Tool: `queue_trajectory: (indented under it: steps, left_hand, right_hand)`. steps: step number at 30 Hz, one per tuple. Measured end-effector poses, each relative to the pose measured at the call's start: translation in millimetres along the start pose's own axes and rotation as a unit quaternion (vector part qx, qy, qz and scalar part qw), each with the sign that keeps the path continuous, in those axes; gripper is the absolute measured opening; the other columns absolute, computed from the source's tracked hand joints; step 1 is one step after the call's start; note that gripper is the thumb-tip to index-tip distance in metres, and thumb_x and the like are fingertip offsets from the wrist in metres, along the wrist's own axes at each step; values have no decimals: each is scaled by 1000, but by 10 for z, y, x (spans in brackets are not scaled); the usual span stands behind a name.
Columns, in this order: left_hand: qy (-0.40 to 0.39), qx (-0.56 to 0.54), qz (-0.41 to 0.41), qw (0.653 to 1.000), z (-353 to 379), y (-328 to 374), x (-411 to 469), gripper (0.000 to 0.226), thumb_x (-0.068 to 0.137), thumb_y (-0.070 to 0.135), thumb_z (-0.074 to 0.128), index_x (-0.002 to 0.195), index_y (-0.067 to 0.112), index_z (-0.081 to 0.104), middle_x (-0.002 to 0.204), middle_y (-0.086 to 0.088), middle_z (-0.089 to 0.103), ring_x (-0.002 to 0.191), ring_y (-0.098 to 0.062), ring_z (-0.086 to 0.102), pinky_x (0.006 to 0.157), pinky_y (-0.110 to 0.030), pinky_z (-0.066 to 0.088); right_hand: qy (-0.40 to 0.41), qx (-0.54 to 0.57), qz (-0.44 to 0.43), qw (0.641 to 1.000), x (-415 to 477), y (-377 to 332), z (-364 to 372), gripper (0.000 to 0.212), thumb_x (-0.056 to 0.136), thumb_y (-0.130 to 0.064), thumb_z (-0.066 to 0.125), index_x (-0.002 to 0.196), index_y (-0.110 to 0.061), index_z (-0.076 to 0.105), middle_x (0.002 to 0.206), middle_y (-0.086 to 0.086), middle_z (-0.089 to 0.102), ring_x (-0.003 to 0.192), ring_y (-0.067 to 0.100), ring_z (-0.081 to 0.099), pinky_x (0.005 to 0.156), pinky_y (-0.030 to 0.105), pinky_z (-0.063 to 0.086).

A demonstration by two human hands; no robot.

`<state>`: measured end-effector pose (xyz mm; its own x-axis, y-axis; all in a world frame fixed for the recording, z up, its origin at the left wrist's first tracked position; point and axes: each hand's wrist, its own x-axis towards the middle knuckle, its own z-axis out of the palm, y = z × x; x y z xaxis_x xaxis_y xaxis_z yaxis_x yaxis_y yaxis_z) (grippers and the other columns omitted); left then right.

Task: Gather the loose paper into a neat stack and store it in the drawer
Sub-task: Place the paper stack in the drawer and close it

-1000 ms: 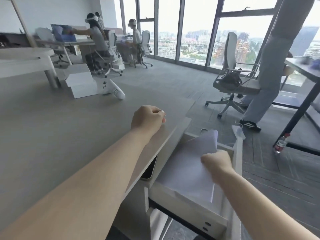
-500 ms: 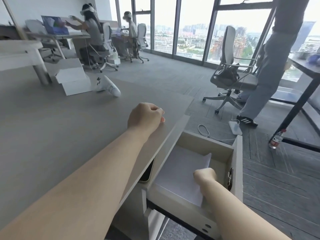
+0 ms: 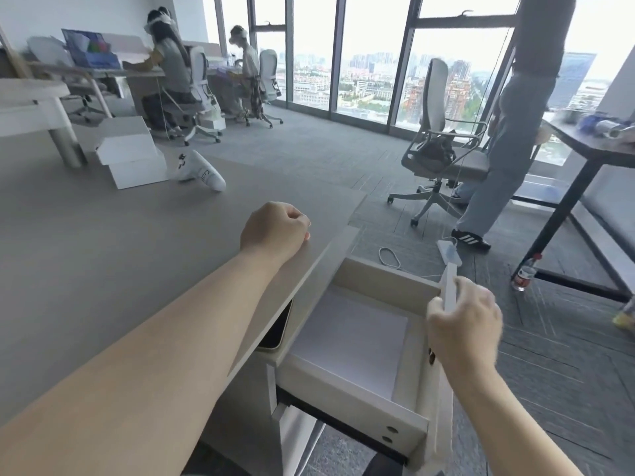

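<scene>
The white paper stack (image 3: 350, 341) lies flat on the bottom of the open drawer (image 3: 378, 276), which sticks out from the right side of the grey desk (image 3: 103, 255). My right hand (image 3: 464, 324) is curled over the top edge of the drawer front panel (image 3: 448, 286), fingers gripping it. My left hand (image 3: 275, 230) rests as a loose fist on the desk top near the right edge, holding nothing.
A white box (image 3: 132, 152) and a white controller (image 3: 201, 171) lie at the desk's far side. A person's legs (image 3: 494, 173) and an office chair (image 3: 439, 149) stand right of the drawer. A cable and power strip (image 3: 448, 252) lie on the floor.
My right hand let go of the paper, which now lies flat in the drawer, and rose out to grip the drawer front's top edge. My left fist stayed put.
</scene>
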<state>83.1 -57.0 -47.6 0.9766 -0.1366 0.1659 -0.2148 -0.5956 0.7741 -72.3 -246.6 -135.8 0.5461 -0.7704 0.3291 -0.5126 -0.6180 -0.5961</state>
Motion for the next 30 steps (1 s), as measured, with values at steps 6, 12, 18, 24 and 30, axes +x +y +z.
queue_trajectory:
  steps: [6,12,18,24,30]
  left_hand:
    - [9,40,36,999,6,6,-29,25,81,26,51,84,18,75,86,1,76,90,-24,66,78,-31,54]
    - [39,70,22,997,-14,-52,15,27,83,20,52,98,24,75,107,2,74,106,-25,64,93,-33,50]
    - [-133,272,19,953,-73,-117,95,50,97,40,29,145,28,35,160,-6,22,149,-23,14,118,-50,4]
    - [-185,331,28,925,-80,-138,106,56,99,44,12,153,31,6,164,-2,-5,150,-20,-7,117,-52,-6]
    - [-175,342,29,923,-53,-135,115,56,99,43,13,153,30,6,164,-3,-5,150,-21,-6,116,-53,-5]
  right_hand:
    - [-155,150,173,961,-210,353,197,45,103,-28,27,96,4,58,115,30,62,100,36,53,88,40,37]
    - [-150,196,160,956,-240,54,410,42,103,-27,27,82,-2,53,90,20,60,75,28,51,68,36,32]
    - [-167,234,173,942,-326,-408,735,43,103,-27,28,102,3,59,95,18,64,78,28,54,67,34,34]
    - [-216,305,209,904,-422,-869,944,49,103,-31,24,132,-1,50,134,18,57,122,34,53,100,37,39]
    - [-332,446,311,771,-499,-932,997,62,100,-48,29,144,-7,42,145,7,47,137,24,41,115,33,29]
